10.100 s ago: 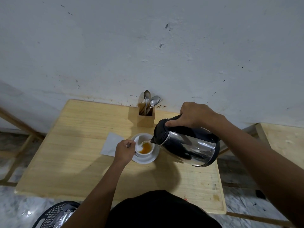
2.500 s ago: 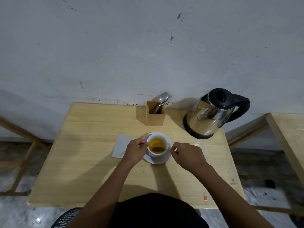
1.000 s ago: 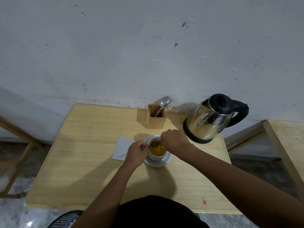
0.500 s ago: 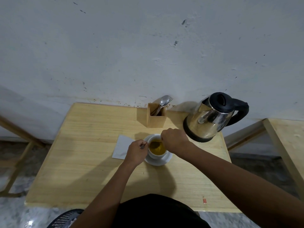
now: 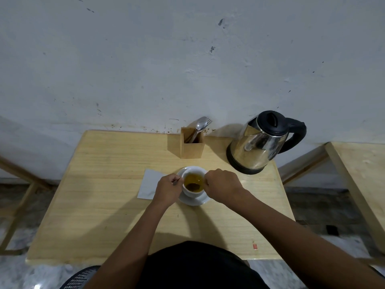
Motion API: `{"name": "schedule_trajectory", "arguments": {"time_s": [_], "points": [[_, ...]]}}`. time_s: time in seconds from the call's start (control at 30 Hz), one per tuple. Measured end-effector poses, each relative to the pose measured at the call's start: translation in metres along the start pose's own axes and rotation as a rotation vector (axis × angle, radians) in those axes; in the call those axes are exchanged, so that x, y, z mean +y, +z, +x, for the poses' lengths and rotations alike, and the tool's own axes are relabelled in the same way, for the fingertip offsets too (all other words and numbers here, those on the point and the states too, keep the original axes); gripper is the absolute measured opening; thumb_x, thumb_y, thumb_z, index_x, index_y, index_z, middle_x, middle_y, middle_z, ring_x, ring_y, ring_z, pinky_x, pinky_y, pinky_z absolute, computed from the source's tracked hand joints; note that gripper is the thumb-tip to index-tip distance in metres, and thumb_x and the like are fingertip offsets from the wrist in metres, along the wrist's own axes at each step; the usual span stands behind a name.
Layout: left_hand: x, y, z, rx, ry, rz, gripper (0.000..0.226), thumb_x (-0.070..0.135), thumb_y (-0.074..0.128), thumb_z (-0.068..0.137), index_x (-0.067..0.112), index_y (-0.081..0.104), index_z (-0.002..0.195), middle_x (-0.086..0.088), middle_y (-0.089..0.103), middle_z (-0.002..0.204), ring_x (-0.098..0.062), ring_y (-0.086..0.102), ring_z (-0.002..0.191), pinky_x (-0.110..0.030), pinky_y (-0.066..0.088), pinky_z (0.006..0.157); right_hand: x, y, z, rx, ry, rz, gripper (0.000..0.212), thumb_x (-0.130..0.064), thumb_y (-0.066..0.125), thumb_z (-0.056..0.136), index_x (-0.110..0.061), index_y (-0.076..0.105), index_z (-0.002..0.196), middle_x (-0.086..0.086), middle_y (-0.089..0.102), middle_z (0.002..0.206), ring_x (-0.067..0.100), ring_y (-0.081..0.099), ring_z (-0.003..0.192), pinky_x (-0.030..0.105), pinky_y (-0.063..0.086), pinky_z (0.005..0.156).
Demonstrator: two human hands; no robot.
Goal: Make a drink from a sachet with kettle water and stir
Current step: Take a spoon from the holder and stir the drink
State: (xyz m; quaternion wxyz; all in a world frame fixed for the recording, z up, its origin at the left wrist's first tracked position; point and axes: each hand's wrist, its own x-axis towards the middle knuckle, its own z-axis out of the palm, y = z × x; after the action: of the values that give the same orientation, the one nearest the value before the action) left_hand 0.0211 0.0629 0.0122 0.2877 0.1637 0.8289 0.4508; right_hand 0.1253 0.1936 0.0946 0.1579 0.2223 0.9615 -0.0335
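A white cup (image 5: 188, 190) of yellow-brown drink stands on a white saucer (image 5: 198, 201) in the middle of the wooden table (image 5: 104, 205). My left hand (image 5: 167, 189) is closed on the cup's handle at its left side. My right hand (image 5: 221, 186) is closed at the cup's right rim on a thin spoon (image 5: 194, 186), whose dark bowl sits in the liquid. The steel kettle (image 5: 257, 146) with black lid and handle stands upright at the back right of the table, apart from both hands.
A white paper (image 5: 149, 183) lies flat left of the cup, partly under my left hand. A wooden cutlery holder (image 5: 191, 146) with a spoon and fork stands at the back by the wall. A second table (image 5: 362, 174) is to the right.
My right hand has swung from the cup's far side to its right rim, carrying the spoon round in the drink. My left hand stays on the handle. The kettle has not moved.
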Motion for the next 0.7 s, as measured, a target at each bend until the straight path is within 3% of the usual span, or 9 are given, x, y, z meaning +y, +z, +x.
{"name": "schedule_trajectory", "arguments": {"time_s": [0.17,0.33,0.4,0.5,0.7], "points": [[-0.001,0.000,0.000,-0.007,0.010,-0.020,0.013,0.023,0.058,0.092,0.014,0.067,0.088,-0.003,0.067,0.084,-0.015,0.058,0.079,-0.017,0.040,0.061,0.019,0.019,-0.023,0.157,0.067,0.252,0.025,-0.036,0.043,0.097,-0.029,0.062,0.113,-0.002,0.072,0.100,0.024,0.067,0.089,0.029,0.038,0.063],[-0.001,0.000,0.000,-0.009,0.012,-0.017,0.016,0.022,0.057,0.092,0.010,0.068,0.090,-0.008,0.068,0.088,-0.019,0.060,0.080,-0.026,0.043,0.064,0.032,0.046,-0.042,0.219,0.105,0.437,0.025,-0.035,0.044,0.098,-0.030,0.055,0.119,-0.005,0.072,0.094,0.021,0.066,0.087,0.032,0.044,0.065],[0.000,0.000,-0.001,-0.011,0.013,-0.021,0.015,0.022,0.057,0.093,0.011,0.068,0.090,-0.006,0.067,0.087,-0.018,0.059,0.080,-0.027,0.043,0.066,0.034,0.054,-0.046,0.240,0.126,0.500,0.023,-0.034,0.045,0.099,-0.031,0.055,0.119,-0.011,0.067,0.083,0.016,0.065,0.080,0.031,0.044,0.062],[0.000,0.000,-0.001,-0.012,0.004,-0.025,0.014,0.022,0.057,0.093,0.013,0.067,0.090,-0.005,0.067,0.087,-0.019,0.060,0.080,-0.028,0.045,0.068,0.034,0.063,-0.048,0.275,0.159,0.585,0.022,-0.033,0.045,0.100,-0.028,0.057,0.119,-0.016,0.050,0.061,0.005,0.050,0.058,0.024,0.031,0.051],[0.001,-0.001,0.000,-0.019,-0.007,-0.018,0.015,0.022,0.058,0.092,0.011,0.068,0.090,-0.005,0.068,0.086,-0.021,0.062,0.081,-0.029,0.045,0.069,0.032,0.071,-0.047,0.278,0.205,0.680,0.022,-0.035,0.043,0.101,-0.028,0.056,0.118,-0.011,0.053,0.062,0.006,0.049,0.056,0.024,0.031,0.050]]}}
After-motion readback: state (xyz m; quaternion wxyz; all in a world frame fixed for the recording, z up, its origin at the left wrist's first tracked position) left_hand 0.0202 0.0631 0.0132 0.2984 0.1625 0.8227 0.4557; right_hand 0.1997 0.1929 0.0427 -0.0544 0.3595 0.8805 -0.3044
